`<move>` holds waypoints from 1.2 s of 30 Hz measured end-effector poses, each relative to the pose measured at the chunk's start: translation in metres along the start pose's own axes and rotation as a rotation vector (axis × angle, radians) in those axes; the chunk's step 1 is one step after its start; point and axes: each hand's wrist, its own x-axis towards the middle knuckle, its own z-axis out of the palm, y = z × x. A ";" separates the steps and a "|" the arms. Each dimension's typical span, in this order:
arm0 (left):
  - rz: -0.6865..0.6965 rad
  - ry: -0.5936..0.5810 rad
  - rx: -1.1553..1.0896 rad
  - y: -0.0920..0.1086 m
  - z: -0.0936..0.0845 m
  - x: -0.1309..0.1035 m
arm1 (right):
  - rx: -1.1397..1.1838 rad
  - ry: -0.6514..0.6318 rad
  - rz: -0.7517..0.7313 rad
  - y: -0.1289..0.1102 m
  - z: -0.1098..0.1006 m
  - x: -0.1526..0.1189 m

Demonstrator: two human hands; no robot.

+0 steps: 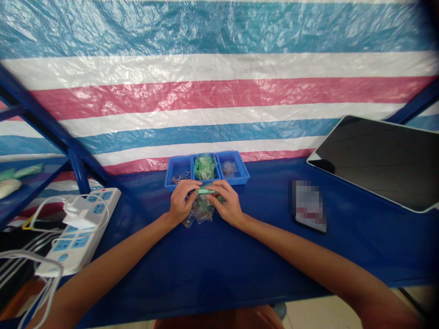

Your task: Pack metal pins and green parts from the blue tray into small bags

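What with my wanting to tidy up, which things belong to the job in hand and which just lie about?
Probably in use:
green packet between left hand and right hand
small clear bags below
blue three-compartment tray
its metal pins, bagged green pieces

Probably just lying about:
power strip
white charger
dark screen
pixelated flat object

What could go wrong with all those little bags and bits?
The small bags lie loose under the hands, so an arm might brush some away. The metal pieces sit loose in the blue tray and could spill if a hand bumps it. The white cable hangs near the left arm and might snag.
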 end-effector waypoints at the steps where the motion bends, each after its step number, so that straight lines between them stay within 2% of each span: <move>1: -0.009 -0.020 -0.004 0.000 0.000 -0.001 | -0.011 0.020 0.011 -0.001 0.000 0.001; 4: -0.026 -0.041 0.014 0.000 0.002 -0.003 | -0.041 0.034 0.034 -0.002 0.001 0.003; 11: -0.008 -0.020 0.067 -0.004 0.003 -0.004 | -0.170 -0.053 0.070 0.000 0.001 0.000; 17: 0.010 0.010 0.082 -0.002 0.002 -0.004 | -0.055 0.008 0.101 0.000 0.002 -0.002; 23: -0.127 0.084 0.065 -0.005 0.003 -0.005 | 0.007 -0.009 0.029 0.002 0.001 -0.003; 26: -0.125 0.097 0.039 -0.004 0.003 -0.005 | -0.033 -0.012 -0.028 0.002 0.001 -0.002; 30: -0.076 -0.016 -0.026 -0.001 -0.001 -0.004 | -0.074 -0.037 -0.087 0.003 0.001 -0.002; 36: -0.001 -0.133 -0.162 0.000 -0.009 -0.003 | -0.003 0.000 0.015 0.006 -0.001 0.001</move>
